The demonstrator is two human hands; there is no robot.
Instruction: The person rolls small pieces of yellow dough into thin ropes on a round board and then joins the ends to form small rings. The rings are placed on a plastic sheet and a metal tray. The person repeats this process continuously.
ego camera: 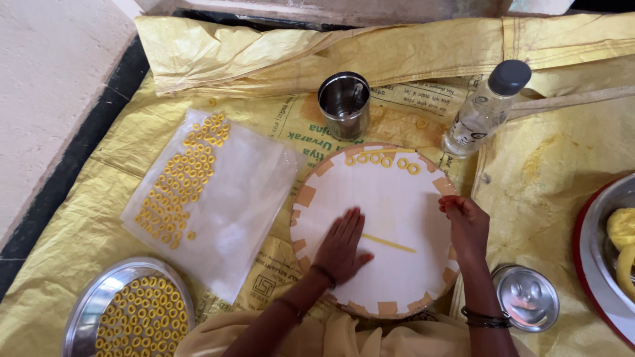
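Dough strand (389, 243): thin, yellow, lying on the round white board (390, 205) at centre frame. Long axis runs from centre-left to lower right, tilted slightly down to the right.

Left hand (340, 248): flat on the board, palm down, fingers spread and pointing to the top of the frame; fingertips just left of the strand's near end.

Right hand (466, 225): at the board's right rim, fingers curled together; whether they pinch anything cannot be told.

Dough rings (382, 159): a short curved row along the board's upper edge.

Steel cup (344, 104): upright, above the board.

Clear bottle (486, 109): grey cap, upper right of the board, leaning.

Plastic sheet (231, 198): left of the board, carrying many small yellow rings along its left side.

Steel plate (99, 304): lower left corner, filled with rings.

Steel lid (527, 297): lower right, beside the right wrist.

Bowl of yellow dough (618, 231): right edge, partly cut off.

Yellow sacking (549, 165): spread under everything.
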